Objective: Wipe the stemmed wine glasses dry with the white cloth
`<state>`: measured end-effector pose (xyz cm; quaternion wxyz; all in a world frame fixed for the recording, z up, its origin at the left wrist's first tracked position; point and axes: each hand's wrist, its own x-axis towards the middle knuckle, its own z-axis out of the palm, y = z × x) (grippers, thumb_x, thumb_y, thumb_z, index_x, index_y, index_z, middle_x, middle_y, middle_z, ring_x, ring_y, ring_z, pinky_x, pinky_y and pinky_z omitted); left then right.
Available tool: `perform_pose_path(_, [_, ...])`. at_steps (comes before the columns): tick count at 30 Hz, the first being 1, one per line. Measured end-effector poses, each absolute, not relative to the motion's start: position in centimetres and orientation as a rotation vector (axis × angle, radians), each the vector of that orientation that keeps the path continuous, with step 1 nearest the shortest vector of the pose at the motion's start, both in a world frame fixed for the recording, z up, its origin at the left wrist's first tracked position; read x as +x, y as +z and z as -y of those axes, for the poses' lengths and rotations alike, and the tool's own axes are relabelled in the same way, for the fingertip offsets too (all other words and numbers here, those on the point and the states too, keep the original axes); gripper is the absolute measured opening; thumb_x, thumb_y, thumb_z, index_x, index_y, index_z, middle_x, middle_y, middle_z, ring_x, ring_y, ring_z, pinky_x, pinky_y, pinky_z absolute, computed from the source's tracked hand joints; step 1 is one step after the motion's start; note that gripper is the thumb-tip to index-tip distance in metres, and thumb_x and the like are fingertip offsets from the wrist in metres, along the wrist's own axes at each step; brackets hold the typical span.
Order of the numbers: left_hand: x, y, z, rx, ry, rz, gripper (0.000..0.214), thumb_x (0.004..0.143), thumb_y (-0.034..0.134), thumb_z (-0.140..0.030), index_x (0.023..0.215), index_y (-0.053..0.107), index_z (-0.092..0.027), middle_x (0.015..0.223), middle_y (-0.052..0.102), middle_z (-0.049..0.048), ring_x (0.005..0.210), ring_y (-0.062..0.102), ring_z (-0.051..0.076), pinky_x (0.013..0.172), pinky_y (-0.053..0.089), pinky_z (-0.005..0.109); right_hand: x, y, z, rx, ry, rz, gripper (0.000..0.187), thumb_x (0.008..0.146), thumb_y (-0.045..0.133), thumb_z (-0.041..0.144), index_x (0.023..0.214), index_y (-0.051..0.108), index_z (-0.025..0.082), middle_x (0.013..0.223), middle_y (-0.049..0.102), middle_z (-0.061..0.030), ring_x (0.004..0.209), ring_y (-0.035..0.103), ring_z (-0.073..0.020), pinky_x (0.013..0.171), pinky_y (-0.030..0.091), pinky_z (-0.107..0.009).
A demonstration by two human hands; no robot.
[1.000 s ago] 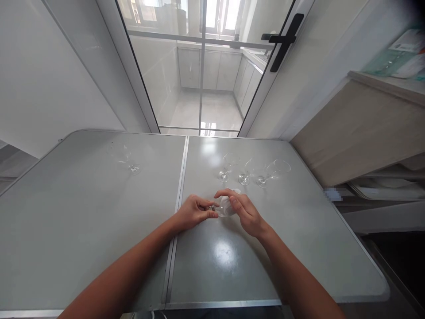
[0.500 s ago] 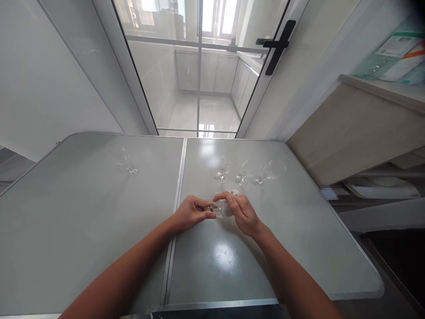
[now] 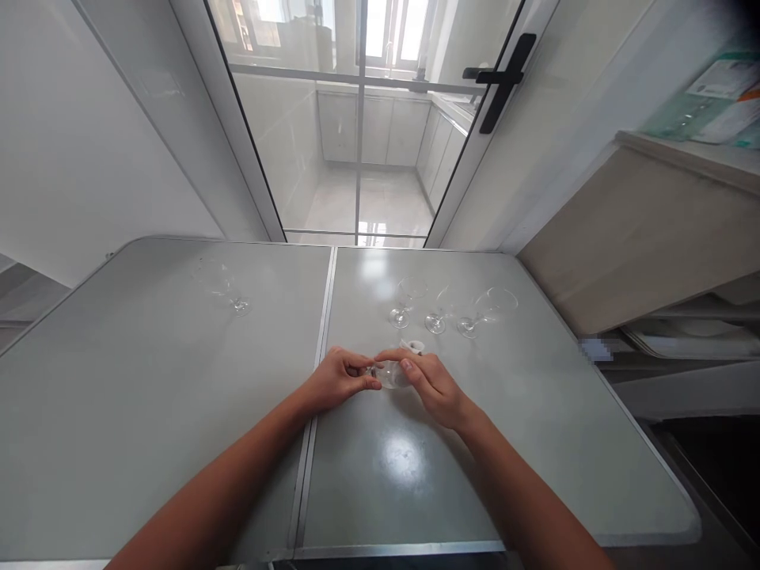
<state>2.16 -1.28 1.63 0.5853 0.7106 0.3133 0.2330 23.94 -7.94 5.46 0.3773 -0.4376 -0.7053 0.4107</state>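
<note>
Both of my hands meet over the middle of a grey folding table (image 3: 178,396). My left hand (image 3: 340,381) pinches the stem end of a small clear wine glass (image 3: 389,375) held sideways. My right hand (image 3: 432,386) is closed round the bowl of the same glass, and a bit of white cloth or tissue (image 3: 412,346) pokes out beyond its fingers. Three more clear wine glasses (image 3: 404,302) (image 3: 440,310) (image 3: 484,312) stand in a row just behind my hands. Another glass (image 3: 226,286) stands alone on the left half of the table.
A metal seam (image 3: 321,348) splits the table down the middle. Behind it is a glass sliding door (image 3: 356,119) with a black handle (image 3: 502,75). A wooden counter (image 3: 641,229) with shelves below stands to the right.
My right hand's fingers have slid down round the glass bowl, covering more of the white cloth. The left hand keeps its pinch. The view has shifted slightly.
</note>
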Motion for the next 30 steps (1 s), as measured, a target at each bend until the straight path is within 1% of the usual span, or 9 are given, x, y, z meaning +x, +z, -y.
perform_pose_path(5, [2.1, 1.3, 1.2, 1.732, 0.644, -0.698, 0.042, 0.084, 0.077, -0.044, 0.061, 0.062, -0.012, 0.06, 0.029, -0.0053, 0.06, 0.025, 0.008, 0.055, 0.02, 0.025, 24.2, 6.1, 7.8, -1.067, 1.127, 1.904, 0.047, 0.11, 0.03, 0.043, 0.149, 0.051, 0.028, 0.116, 0.07, -0.0053, 0.099, 0.064, -0.0209, 0.091, 0.048, -0.036])
perform_pose_path(10, [2.1, 1.5, 1.3, 1.647, 0.713, -0.796, 0.032, 0.083, 0.077, -0.045, 0.079, 0.074, -0.013, 0.059, 0.034, -0.0048, 0.059, 0.027, 0.009, 0.055, 0.022, 0.024, 24.3, 5.5, 8.0, -1.191, 0.924, 1.806, 0.042, 0.108, 0.04, 0.035, 0.148, 0.051, 0.027, 0.099, 0.071, -0.0024, 0.08, 0.063, -0.0172, 0.077, 0.05, -0.032])
perform_pose_path(14, [2.2, 1.3, 1.2, 1.587, 0.816, -0.892, 0.032, 0.082, 0.078, -0.046, 0.087, 0.078, -0.014, 0.057, 0.034, -0.0055, 0.056, 0.031, 0.009, 0.056, 0.028, 0.025, 24.7, 4.8, 8.6, -1.261, 0.474, 1.51, 0.031, 0.104, 0.05, 0.027, 0.131, 0.063, 0.027, 0.111, 0.072, -0.0052, 0.076, 0.065, -0.0168, 0.068, 0.051, -0.03])
perform_pose_path(17, [2.1, 1.0, 1.1, 1.696, 0.877, -0.955, 0.032, 0.088, 0.072, -0.045, 0.083, 0.077, -0.015, 0.055, 0.034, -0.0058, 0.054, 0.034, 0.009, 0.057, 0.031, 0.025, 24.9, 5.1, 8.8, -1.142, 0.154, 1.671, 0.037, 0.101, 0.051, 0.023, 0.136, 0.061, 0.029, 0.115, 0.073, -0.0079, 0.099, 0.069, -0.025, 0.093, 0.051, -0.043])
perform_pose_path(19, [1.9, 0.8, 1.2, 1.887, 0.898, -0.913, 0.026, 0.09, 0.071, -0.042, 0.087, 0.076, -0.016, 0.057, 0.041, -0.0052, 0.055, 0.038, 0.009, 0.057, 0.033, 0.024, 24.8, 5.5, 8.6, -1.049, 0.091, 2.024, 0.04, 0.099, 0.053, 0.023, 0.137, 0.061, 0.031, 0.114, 0.074, -0.0072, 0.107, 0.068, -0.029, 0.109, 0.038, -0.057])
perform_pose_path(21, [1.7, 0.5, 1.3, 2.144, 0.942, -0.755, 0.019, 0.089, 0.073, -0.037, 0.089, 0.075, -0.018, 0.059, 0.049, -0.0042, 0.055, 0.042, 0.01, 0.057, 0.033, 0.024, 24.7, 5.8, 8.2, -1.054, 0.206, 2.242, 0.04, 0.099, 0.053, 0.025, 0.138, 0.062, 0.03, 0.118, 0.074, -0.0079, 0.111, 0.066, -0.0307, 0.111, 0.031, -0.061])
perform_pose_path(23, [1.6, 0.1, 1.5, 2.337, 1.009, -0.573, 0.015, 0.089, 0.073, -0.033, 0.084, 0.072, -0.019, 0.059, 0.054, -0.0034, 0.053, 0.043, 0.01, 0.057, 0.034, 0.025, 24.6, 6.0, 7.8, -1.078, 0.517, 2.183, 0.038, 0.102, 0.048, 0.03, 0.137, 0.063, 0.026, 0.118, 0.074, -0.0089, 0.107, 0.067, -0.0283, 0.106, 0.039, -0.053])
perform_pose_path(26, [1.6, 0.0, 1.8, 2.354, 1.099, -0.52, 0.013, 0.087, 0.075, -0.031, 0.084, 0.071, -0.019, 0.058, 0.058, -0.0031, 0.05, 0.044, 0.01, 0.057, 0.037, 0.026, 24.3, 5.8, 7.5, -1.006, 1.069, 1.743, 0.042, 0.106, 0.038, 0.041, 0.129, 0.067, 0.023, 0.115, 0.074, -0.008, 0.103, 0.068, -0.0258, 0.095, 0.049, -0.041])
perform_pose_path(30, [1.9, 0.7, 1.8, 1.933, 1.101, -0.855, 0.021, 0.087, 0.075, -0.037, 0.081, 0.071, -0.017, 0.063, 0.062, -0.0009, 0.056, 0.049, 0.01, 0.057, 0.039, 0.023, 22.5, 4.8, 7.4, -0.917, 1.403, 1.144, 0.058, 0.106, 0.024, 0.049, 0.139, 0.061, 0.021, 0.131, 0.069, -0.0095, 0.119, 0.065, -0.0295, 0.1, 0.052, -0.045])
